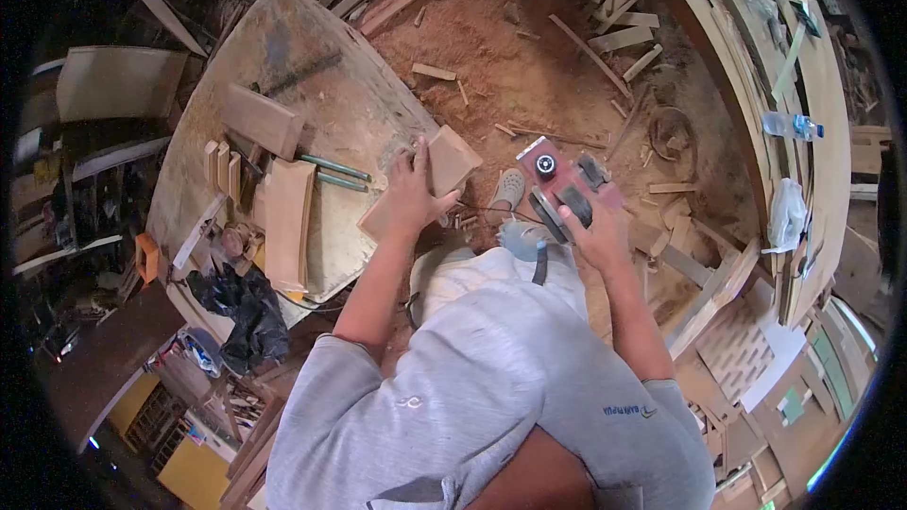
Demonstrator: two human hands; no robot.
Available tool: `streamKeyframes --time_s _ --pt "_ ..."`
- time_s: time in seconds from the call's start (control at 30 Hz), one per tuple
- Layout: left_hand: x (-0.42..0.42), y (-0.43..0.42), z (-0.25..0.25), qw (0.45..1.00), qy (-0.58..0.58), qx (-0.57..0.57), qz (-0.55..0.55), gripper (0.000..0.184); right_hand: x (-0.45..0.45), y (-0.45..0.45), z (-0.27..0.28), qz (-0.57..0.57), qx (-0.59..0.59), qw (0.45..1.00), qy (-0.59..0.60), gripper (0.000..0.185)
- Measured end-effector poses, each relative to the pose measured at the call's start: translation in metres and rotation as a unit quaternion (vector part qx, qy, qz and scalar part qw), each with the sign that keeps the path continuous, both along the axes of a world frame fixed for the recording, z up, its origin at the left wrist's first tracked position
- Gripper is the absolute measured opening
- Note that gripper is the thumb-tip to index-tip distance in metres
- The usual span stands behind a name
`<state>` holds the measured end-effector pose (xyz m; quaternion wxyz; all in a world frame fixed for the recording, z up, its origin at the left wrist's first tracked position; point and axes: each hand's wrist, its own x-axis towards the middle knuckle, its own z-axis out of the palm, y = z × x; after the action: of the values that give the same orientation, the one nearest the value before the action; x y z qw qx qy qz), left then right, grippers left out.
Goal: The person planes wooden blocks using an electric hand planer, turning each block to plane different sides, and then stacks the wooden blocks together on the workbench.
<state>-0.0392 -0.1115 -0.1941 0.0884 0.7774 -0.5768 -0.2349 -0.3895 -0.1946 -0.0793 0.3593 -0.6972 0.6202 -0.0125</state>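
My left hand (412, 194) lies across a short, thick wooden board (452, 159) at the right edge of the workbench (345, 66). Its fingers reach over the board and its thumb sticks out to the right, holding the piece. In my right hand (597, 234) is a red and black power tool that looks like an electric hand planer (559, 179), with a round black knob on top. The tool is off the bench, over the floor to the right, and tilted. Its underside is hidden.
On the bench lie a larger wooden block (265, 121), an upright-edged board (288, 227), green rods (335, 175) and small wood pieces (223, 168). A black plastic bag (241, 316) hangs at the near corner. Sawdust and offcuts cover the floor (482, 38). A bottle (792, 126) lies on stacked planks.
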Motion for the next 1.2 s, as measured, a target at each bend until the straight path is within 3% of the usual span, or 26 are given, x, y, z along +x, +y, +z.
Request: streamKeyframes --time_s 0.07,0.13,0.27,0.57,0.93,1.2 --pt "0.009 0.019 -0.021 0.996 -0.021 -0.081 -0.008 0.134 0.001 -0.001 -0.011 -0.001 -0.059 0.997 -0.048 0.06" --pt "0.016 0.039 -0.033 0.989 -0.047 -0.141 -0.012 0.132 0.007 -0.009 -0.019 -0.018 -0.007 0.997 -0.08 0.059" --pt "0.029 0.049 -0.035 0.995 -0.058 -0.083 -0.018 0.13 0.043 -0.028 -0.016 -0.127 0.203 0.951 -0.197 0.05" --pt "0.035 0.047 -0.047 0.994 -0.037 -0.094 -0.027 0.129 0.111 -0.039 -0.04 -0.162 0.279 0.914 -0.247 0.044" --pt "0.036 0.045 -0.043 0.997 -0.025 -0.059 -0.045 0.134 0.165 -0.083 -0.065 -0.188 0.231 0.918 -0.262 0.038" --pt "0.033 0.045 -0.04 0.995 -0.032 -0.086 -0.042 0.127 0.181 -0.111 -0.072 -0.157 0.21 0.932 -0.25 0.038"
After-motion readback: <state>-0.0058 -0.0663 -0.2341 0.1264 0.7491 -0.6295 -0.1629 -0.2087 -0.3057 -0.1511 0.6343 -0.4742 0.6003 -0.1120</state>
